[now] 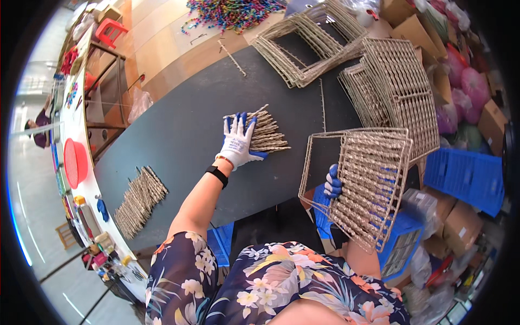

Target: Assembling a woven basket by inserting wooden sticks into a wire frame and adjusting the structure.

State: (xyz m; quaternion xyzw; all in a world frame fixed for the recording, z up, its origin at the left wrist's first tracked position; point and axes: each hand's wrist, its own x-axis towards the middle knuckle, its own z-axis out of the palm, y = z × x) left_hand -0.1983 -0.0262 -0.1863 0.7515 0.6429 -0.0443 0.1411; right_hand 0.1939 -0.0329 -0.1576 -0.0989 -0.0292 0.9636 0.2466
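Observation:
My left hand point(238, 138), in a white and blue work glove, lies over a bundle of thin twisted beige rods point(270, 132) on the dark table. Its fingers are spread across the rods' left ends. At the right, past the table's front edge, my right hand point(332, 183) is closed on a rectangular frame point(374, 179). The frame is strung with several twisted rods, while its left part is bare. Only the blue fingertips of that hand show; the frame covers the rest. A second bundle of twisted rods point(140, 201) lies at the table's left end.
Open frames point(309, 46) lie stacked at the table's far edge, beside rod-filled frames point(401, 86). Single rods point(233, 58) rest on the table point(179, 130). Colourful beads point(233, 13) lie beyond it. Blue crates point(464, 176) and cardboard boxes point(460, 227) crowd the right side.

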